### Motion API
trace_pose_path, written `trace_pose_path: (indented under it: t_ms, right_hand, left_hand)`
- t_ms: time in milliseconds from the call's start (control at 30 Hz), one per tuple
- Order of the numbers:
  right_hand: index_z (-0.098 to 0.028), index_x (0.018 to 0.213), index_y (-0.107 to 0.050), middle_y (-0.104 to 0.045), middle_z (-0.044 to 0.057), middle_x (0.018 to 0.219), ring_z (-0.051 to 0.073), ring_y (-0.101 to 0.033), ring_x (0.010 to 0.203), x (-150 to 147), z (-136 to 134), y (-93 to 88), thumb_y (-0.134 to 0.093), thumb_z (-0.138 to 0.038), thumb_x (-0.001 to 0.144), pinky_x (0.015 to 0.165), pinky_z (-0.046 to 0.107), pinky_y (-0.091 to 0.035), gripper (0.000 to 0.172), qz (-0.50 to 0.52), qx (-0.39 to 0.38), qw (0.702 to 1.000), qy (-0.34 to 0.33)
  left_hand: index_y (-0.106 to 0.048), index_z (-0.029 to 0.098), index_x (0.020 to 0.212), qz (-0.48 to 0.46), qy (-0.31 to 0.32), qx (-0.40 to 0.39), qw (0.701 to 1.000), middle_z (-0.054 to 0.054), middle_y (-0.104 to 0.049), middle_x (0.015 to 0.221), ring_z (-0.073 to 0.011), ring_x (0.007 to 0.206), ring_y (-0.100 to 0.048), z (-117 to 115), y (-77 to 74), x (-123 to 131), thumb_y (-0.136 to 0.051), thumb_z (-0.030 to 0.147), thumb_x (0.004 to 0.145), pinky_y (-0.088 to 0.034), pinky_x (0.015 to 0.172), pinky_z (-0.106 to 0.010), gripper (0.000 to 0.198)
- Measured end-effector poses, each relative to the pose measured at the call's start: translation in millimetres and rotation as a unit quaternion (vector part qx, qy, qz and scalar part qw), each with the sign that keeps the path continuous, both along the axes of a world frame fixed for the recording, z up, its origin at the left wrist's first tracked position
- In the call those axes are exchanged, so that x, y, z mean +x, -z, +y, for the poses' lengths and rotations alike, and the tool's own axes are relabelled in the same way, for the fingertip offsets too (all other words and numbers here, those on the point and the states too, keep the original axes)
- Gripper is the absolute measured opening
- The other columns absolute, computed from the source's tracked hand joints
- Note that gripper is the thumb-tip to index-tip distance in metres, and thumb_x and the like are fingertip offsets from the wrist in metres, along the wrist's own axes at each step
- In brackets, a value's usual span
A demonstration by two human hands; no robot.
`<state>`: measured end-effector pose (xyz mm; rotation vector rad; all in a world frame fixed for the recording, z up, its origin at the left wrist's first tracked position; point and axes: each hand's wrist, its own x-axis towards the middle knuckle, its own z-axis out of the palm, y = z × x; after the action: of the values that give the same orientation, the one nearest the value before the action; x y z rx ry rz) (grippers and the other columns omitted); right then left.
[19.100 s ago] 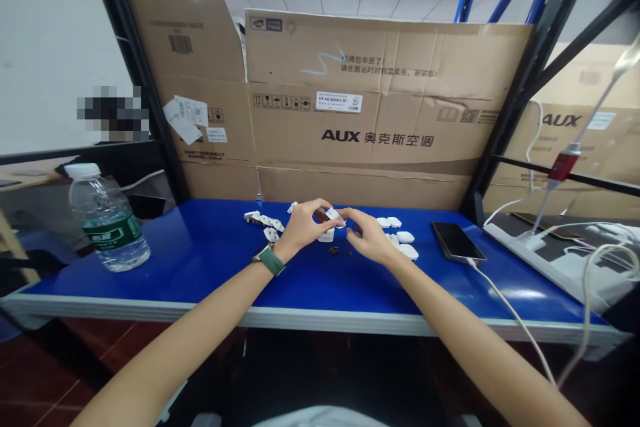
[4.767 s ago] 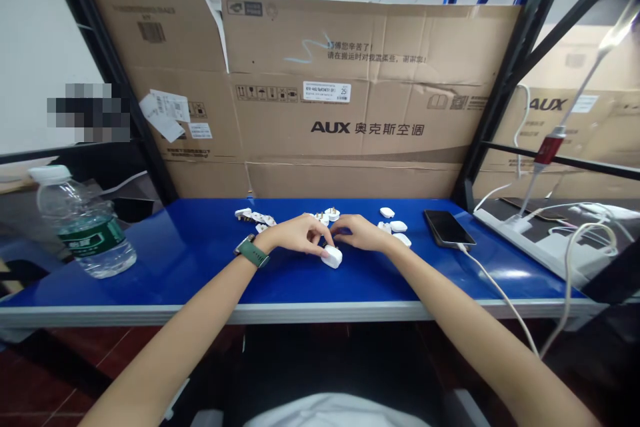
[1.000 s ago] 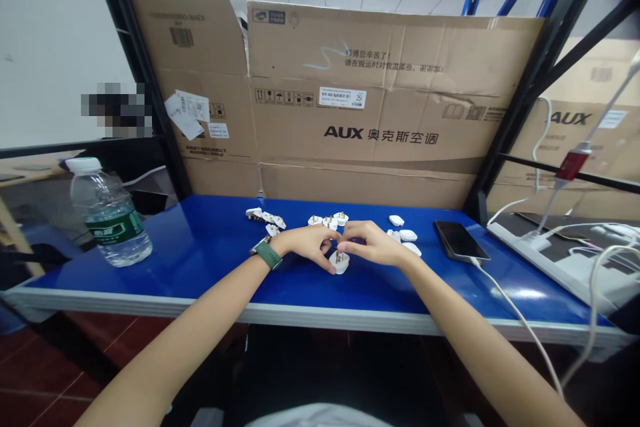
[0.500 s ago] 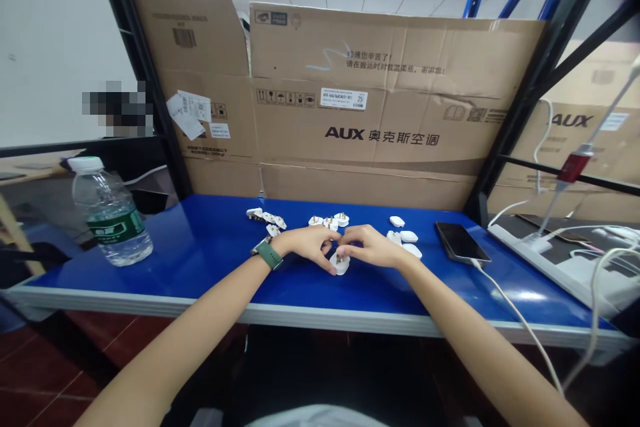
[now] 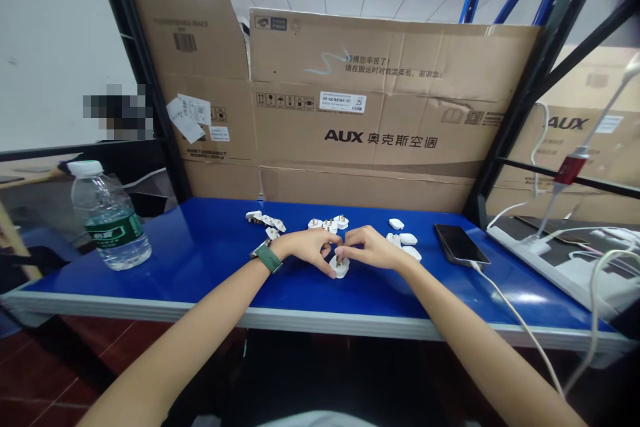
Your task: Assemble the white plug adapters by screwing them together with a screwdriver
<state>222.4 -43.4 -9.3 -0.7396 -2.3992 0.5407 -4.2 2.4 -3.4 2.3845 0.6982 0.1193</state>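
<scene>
A white plug (image 5: 340,269) lies on the blue tabletop with its metal pins pointing up. The thumb of my left hand (image 5: 313,248) rests against its left edge and the fingers curl round behind it, steadying it. At the pins, the thumb and forefinger of my right hand (image 5: 373,247) are pinched together; whatever small part they grip is hidden. Just behind my hands stand several white plug pieces with brass pins (image 5: 329,225). More white plug parts (image 5: 270,221) lie in a row past my left wrist, and several white plug covers (image 5: 409,239) sit right of my right hand.
A black phone (image 5: 460,243) on a white charging cable lies at the right, beside a white power strip (image 5: 550,270). A water bottle (image 5: 113,227) stands at the left. Cardboard (image 5: 380,180) walls off the back of the blue table (image 5: 210,280). A person (image 5: 125,120) is beyond the left post.
Both hands stay at the plug in nearly the same pose. The whole view has shifted down slightly.
</scene>
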Motion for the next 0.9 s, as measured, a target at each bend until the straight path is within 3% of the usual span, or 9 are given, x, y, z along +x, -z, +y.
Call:
trace_pose_path:
  t_ms: [233, 467, 900]
  right_hand:
    - [-0.016, 0.083, -0.079, -0.068, 0.004, 0.079, 0.014, -0.062, 0.072, -1.2, 1.9, -0.1, -0.061, -0.044, 0.099, 0.069, 0.025, -0.044, 0.037, -0.003, 0.030, 0.999, -0.030]
    - [-0.019, 0.090, -0.080, -0.070, 0.006, 0.096, 0.017, -0.065, 0.083, 0.4, -3.4, -1.4, -0.074, -0.029, 0.089, 0.077, 0.027, -0.049, 0.012, -0.048, 0.076, 0.995, -0.042]
    - [-0.019, 0.088, -0.079, -0.072, 0.004, 0.094, 0.015, -0.065, 0.082, 0.0, -4.8, -5.4, -0.076, -0.019, 0.083, 0.077, 0.026, -0.050, 0.006, -0.055, 0.006, 0.998, -0.029]
  left_hand:
    - [-0.056, 0.020, 0.086, 0.000, -0.002, 0.007, 1.000, 0.008, -0.051, 0.062, -0.0109, 0.055, -0.050, -1.5, -0.1, 1.3, -0.089, 0.052, 0.060, -0.034, 0.053, -0.024, 0.053]
    - [-0.060, 0.020, 0.090, 0.006, -0.010, 0.022, 1.000, 0.008, -0.052, 0.061, -0.0113, 0.054, -0.050, -2.2, 0.0, 1.7, -0.088, 0.056, 0.060, -0.032, 0.052, -0.024, 0.054]
    - [-0.065, 0.019, 0.097, 0.003, 0.013, 0.040, 0.999, 0.007, -0.055, 0.065, -0.0110, 0.057, -0.052, -0.9, -1.3, 1.4, -0.090, 0.053, 0.062, -0.034, 0.055, -0.023, 0.055]
